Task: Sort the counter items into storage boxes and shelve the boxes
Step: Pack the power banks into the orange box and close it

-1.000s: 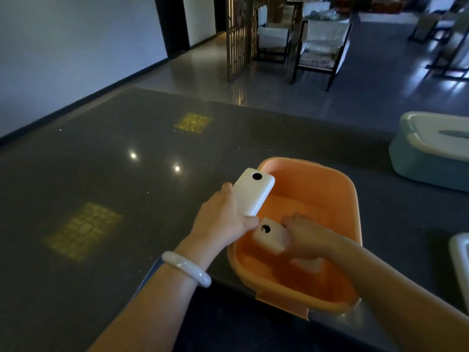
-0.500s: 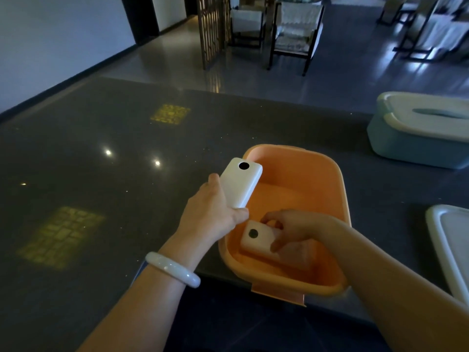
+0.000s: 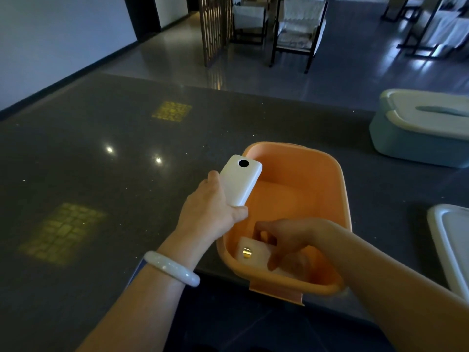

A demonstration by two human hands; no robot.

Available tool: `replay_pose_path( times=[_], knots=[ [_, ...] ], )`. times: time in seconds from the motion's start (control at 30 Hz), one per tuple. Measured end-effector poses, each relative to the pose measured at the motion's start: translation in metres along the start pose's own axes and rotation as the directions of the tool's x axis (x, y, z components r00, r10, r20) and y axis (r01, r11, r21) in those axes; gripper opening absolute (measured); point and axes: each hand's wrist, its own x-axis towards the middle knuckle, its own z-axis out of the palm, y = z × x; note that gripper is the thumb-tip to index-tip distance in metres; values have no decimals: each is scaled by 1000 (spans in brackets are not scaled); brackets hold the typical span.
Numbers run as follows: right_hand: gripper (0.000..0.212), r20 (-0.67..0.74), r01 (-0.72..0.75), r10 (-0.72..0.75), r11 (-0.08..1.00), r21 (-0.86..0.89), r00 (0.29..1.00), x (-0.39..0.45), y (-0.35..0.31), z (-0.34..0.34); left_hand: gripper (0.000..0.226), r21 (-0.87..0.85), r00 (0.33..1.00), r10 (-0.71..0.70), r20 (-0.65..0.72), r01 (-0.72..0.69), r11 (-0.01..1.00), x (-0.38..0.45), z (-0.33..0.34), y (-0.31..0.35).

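Note:
An open orange storage box (image 3: pixel 340 189) sits at the near edge of the dark counter. My left hand (image 3: pixel 210 212) grips a white rectangular device (image 3: pixel 241 182) with a black dot near its top, held over the box's left rim. A second white device (image 3: pixel 250 251) lies flat on the box floor at the near left. My right hand (image 3: pixel 289 237) is inside the box just above it, fingers curled and spread; whether they still touch it is unclear.
A teal storage box (image 3: pixel 406 141) with a white lid stands on the counter at the far right. A separate white lid (image 3: pixel 451 245) lies at the right edge. Chairs and a wooden screen stand on the floor beyond the counter.
My right hand lowered the second white device to the box floor and its fingers lifted off. My left hand kept its device over the left rim.

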Motion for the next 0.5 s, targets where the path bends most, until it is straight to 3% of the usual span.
replay_pose_path(
  times=[0.4,0.5],
  knots=[
    [58,-14,-64,64,997,31,998,-4,-3,0,79,-7,1000,-1,8,1,1000,-3,-5,3],
    [43,-243,5,41,983,183,969,-13,-5,-7,79,-21,1000,7,-15,-7,1000,-3,-4,4]
  ],
)
